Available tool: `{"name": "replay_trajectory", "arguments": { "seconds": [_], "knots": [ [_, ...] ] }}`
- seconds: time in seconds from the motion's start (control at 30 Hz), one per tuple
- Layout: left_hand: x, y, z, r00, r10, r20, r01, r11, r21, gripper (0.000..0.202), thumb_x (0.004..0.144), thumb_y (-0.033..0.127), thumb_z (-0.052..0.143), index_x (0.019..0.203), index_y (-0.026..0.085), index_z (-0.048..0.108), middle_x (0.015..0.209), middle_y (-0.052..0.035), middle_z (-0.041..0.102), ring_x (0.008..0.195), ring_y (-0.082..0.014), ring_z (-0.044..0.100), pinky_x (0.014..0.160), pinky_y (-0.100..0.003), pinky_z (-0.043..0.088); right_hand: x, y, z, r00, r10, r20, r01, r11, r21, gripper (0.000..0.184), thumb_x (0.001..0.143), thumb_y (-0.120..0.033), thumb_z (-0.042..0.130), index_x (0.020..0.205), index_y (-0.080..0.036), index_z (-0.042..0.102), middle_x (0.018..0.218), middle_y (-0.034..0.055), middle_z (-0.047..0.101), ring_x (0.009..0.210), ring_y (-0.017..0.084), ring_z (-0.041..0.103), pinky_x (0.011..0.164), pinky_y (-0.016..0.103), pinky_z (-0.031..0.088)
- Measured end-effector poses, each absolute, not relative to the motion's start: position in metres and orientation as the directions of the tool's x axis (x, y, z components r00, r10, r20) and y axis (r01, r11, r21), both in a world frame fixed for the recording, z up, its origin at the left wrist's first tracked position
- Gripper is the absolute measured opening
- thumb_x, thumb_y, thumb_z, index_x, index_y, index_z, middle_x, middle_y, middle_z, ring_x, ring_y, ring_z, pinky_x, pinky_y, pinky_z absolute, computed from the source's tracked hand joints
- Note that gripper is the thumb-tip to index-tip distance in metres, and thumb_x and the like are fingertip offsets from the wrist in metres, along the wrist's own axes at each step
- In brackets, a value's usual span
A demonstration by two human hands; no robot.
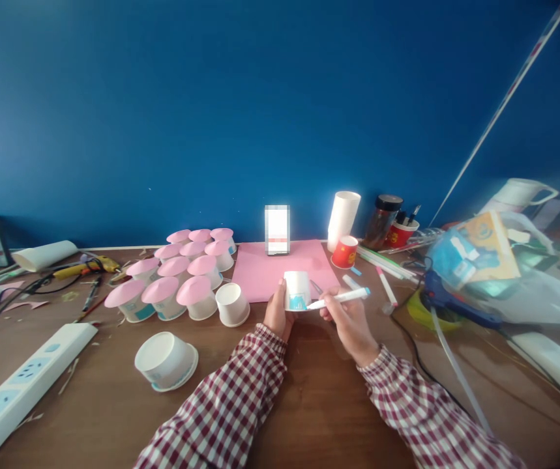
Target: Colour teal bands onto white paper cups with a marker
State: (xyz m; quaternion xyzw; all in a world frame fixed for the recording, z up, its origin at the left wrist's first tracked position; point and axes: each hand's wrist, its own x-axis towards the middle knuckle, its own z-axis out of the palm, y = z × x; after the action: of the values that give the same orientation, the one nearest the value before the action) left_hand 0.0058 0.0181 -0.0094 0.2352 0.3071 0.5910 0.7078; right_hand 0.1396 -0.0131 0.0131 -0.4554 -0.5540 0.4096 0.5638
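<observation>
My left hand [278, 309] is closed around a white paper cup [296, 286], held upside down over the near edge of a pink sheet [280, 264]. Blue colouring shows on the lower part of the cup's side. Pinched in my right hand [349, 319] is a white marker [341, 298] with a blue end; its tip meets the cup near the blue patch. Left of my hands an upturned white cup [232, 305] stands beside several cups topped with pink paper discs [194, 290]. Closer to me sits another upturned cup [165, 359], with blue marks along its rim.
At the back stand a phone-like screen [277, 229], a stack of white cups [343, 218], a red cup [345, 252] and a dark jar [383, 220]. A blue glue gun [456, 306] and plastic bag lie right. A power strip [30, 384] and yellow glue gun [87, 267] lie left.
</observation>
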Motion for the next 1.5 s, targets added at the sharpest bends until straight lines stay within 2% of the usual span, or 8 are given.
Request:
{"name": "replay_trajectory", "arguments": {
  "seconds": [0.27,0.63,0.8,0.93,1.5],
  "knots": [
    [0.0045,0.0175,-0.0100,0.133,0.981,-0.142,-0.693,0.194,0.694,0.048,0.082,0.053,0.055,0.095,0.007,0.064,0.077,-0.0086,0.066,0.069,-0.0175,0.062,0.069,-0.030,0.050,0.1387,-0.0128,0.0141,0.016,0.962,0.274,0.041,0.273,-0.961,0.021,0.083,-0.034,0.056,0.072,-0.016,0.059,0.055,-0.0004,0.058,0.052,0.010,0.054,0.048,0.020,0.045],
    [0.0055,0.0161,-0.0086,0.137,0.982,-0.128,-0.670,0.187,0.718,0.047,0.082,0.052,0.055,0.092,0.007,0.064,0.077,-0.0097,0.066,0.068,-0.0182,0.062,0.067,-0.031,0.048,0.1375,-0.0157,0.0144,0.010,0.944,0.330,0.060,0.329,-0.943,0.022,0.086,-0.038,0.056,0.080,-0.017,0.059,0.063,0.0010,0.061,0.057,0.012,0.057,0.054,0.023,0.048],
    [0.0060,0.0163,-0.0072,0.102,0.982,-0.157,-0.674,0.184,0.716,0.045,0.082,0.052,0.056,0.091,0.009,0.063,0.073,-0.0073,0.065,0.065,-0.0169,0.060,0.065,-0.030,0.048,0.1382,-0.0161,0.0155,-0.026,0.944,0.330,0.075,0.331,-0.941,0.022,0.086,-0.035,0.055,0.074,-0.017,0.058,0.057,-0.0006,0.057,0.053,0.010,0.053,0.050,0.021,0.044],
    [0.0053,0.0168,-0.0078,0.123,0.984,-0.131,-0.673,0.180,0.718,0.046,0.081,0.052,0.058,0.093,0.008,0.064,0.076,-0.0077,0.066,0.067,-0.0172,0.061,0.065,-0.030,0.048,0.1386,-0.0156,0.0151,0.015,0.940,0.341,0.065,0.340,-0.938,0.020,0.086,-0.035,0.055,0.079,-0.016,0.059,0.062,0.0004,0.060,0.056,0.011,0.055,0.053,0.022,0.046],
    [0.0057,0.0160,-0.0058,0.100,0.983,-0.155,-0.682,0.181,0.709,0.045,0.080,0.052,0.058,0.093,0.009,0.064,0.074,-0.0066,0.065,0.066,-0.0156,0.061,0.064,-0.028,0.048,0.1388,-0.0153,0.0152,-0.022,0.938,0.347,0.111,0.347,-0.931,0.023,0.087,-0.038,0.054,0.077,-0.017,0.059,0.060,0.0003,0.059,0.055,0.012,0.055,0.051,0.022,0.046]
  ]
}}
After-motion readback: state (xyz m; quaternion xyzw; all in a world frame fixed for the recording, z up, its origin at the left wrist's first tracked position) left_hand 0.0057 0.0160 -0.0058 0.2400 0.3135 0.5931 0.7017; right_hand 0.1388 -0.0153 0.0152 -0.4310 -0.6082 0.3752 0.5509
